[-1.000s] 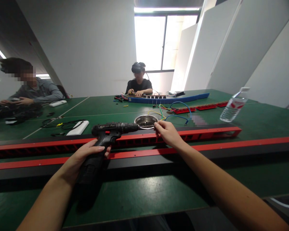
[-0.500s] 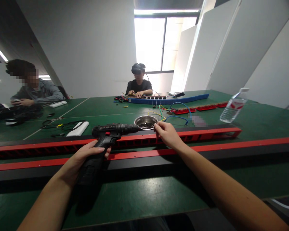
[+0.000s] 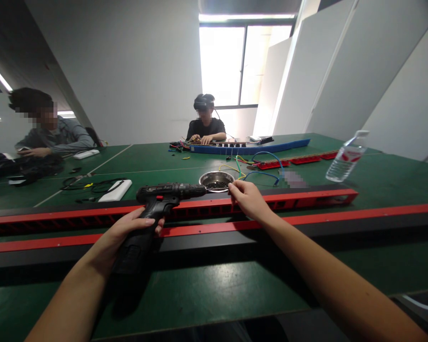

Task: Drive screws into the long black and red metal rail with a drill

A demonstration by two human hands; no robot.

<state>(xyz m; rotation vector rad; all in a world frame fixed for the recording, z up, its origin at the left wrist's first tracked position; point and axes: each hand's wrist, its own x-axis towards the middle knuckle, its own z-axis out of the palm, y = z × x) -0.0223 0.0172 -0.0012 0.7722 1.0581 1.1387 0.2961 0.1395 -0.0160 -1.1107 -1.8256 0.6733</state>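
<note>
The left hand is gripping a black drill above two red bars that are lying along the tabletop's near edge. Its thin bit is passing a metal bowl, and the right hand is pinching the bit's tip — whether with a small part too, I cannot tell. A stray trigger squeeze could be spinning it against those fingertips — a loose pinch could be dropping any such part between the bars.
</note>
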